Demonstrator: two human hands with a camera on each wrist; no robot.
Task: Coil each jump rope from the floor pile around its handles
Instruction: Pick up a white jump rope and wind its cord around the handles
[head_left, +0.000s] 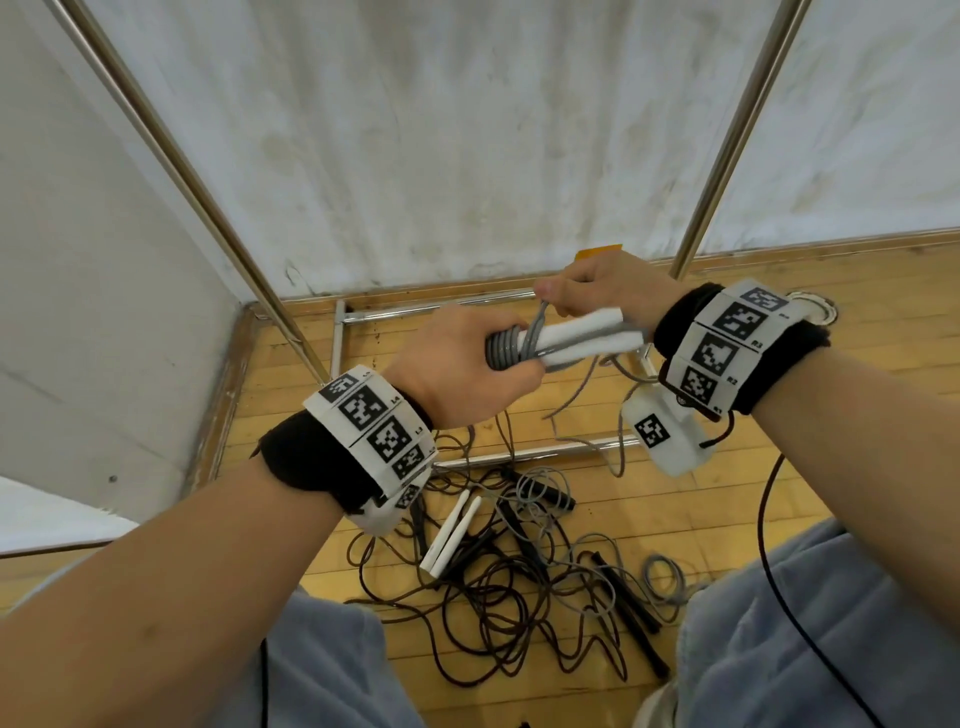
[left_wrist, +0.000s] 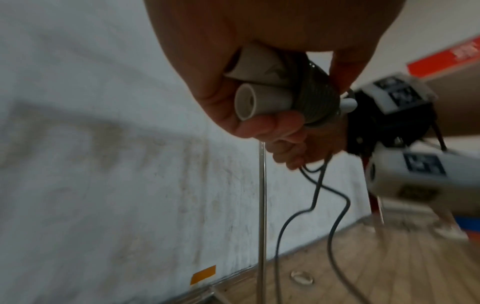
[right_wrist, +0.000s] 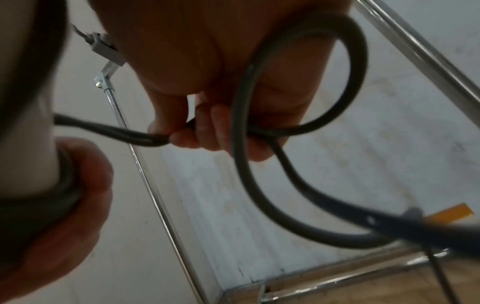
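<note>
Wood floor (head_left: 675, 525) meets a white wall, with a metal frame (head_left: 488, 454) at the corner. From the head view, the left hand (head_left: 457, 364) grips two white handles (head_left: 576, 335) wound with grey rope (head_left: 506, 351); the right hand (head_left: 608, 286) pinches the rope above them. Below lies the pile (head_left: 524, 577) of dark ropes. At the left wrist, fingers (left_wrist: 267, 125) curl round the handles (left_wrist: 259, 100) and the coil (left_wrist: 317, 98). At the right wrist, fingertips (right_wrist: 205, 135) pinch a rope loop (right_wrist: 361, 82).

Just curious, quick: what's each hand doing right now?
Left hand: grips the white handles.
Right hand: pinches the grey rope.
</note>
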